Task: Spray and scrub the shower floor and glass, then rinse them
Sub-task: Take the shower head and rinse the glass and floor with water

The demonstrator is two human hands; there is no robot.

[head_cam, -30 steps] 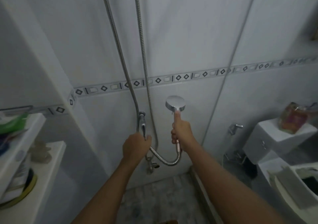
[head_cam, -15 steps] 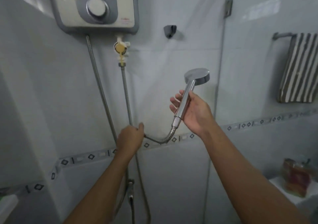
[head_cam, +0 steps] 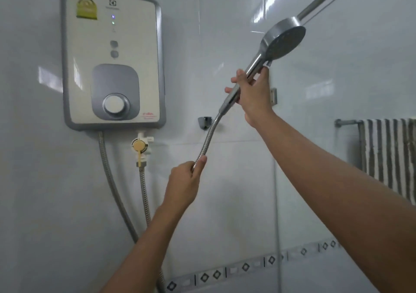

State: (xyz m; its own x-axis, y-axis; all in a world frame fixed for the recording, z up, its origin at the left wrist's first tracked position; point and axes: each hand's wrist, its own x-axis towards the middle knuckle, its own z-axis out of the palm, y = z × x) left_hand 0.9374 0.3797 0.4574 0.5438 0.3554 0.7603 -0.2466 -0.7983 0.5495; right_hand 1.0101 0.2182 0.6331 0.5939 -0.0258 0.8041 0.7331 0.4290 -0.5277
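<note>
High on the tiled shower wall, beside a white water heater (head_cam: 112,60), the person's right hand (head_cam: 254,96) has its grip closed round the handle of the shower head (head_cam: 283,40), raised above an empty wall bracket (head_cam: 204,121). The left hand (head_cam: 184,184) has its grip closed on the metal hose (head_cam: 209,139) below. No water shows and the floor is out of view, so the rinse seems either unstarted or finished.
</note>
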